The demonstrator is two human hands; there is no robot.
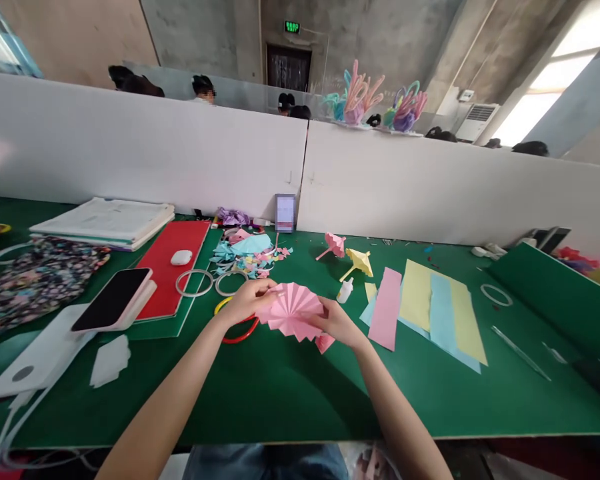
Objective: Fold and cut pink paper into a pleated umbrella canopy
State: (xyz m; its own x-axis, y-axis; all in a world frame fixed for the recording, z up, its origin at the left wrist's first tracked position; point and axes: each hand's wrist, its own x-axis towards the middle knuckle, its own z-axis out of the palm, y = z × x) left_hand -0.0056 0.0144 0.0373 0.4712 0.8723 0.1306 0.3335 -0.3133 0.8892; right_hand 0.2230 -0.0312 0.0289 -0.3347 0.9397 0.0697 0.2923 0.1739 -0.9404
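Between both hands is a pink pleated paper fan [291, 308], spread out in a round shape above the green table. My left hand [249, 301] pinches its left edge, and my right hand [337, 321] grips its right edge. Below the right fingers shows another bit of pink paper [325, 343]; whether it belongs to the fan I cannot tell. Beyond the fan lie a pink paper umbrella [335, 245] and a yellow paper umbrella [359, 263]. A small white glue bottle [345, 291] stands near my right hand.
Coloured paper sheets [420, 300] and tweezers [520, 352] lie to the right. Paper scraps [247, 253], rings [194, 283], a red folder [167, 260] and a phone [113, 300] are to the left. A lit phone [285, 213] leans on the white partition [180, 147]. Heads show beyond it.
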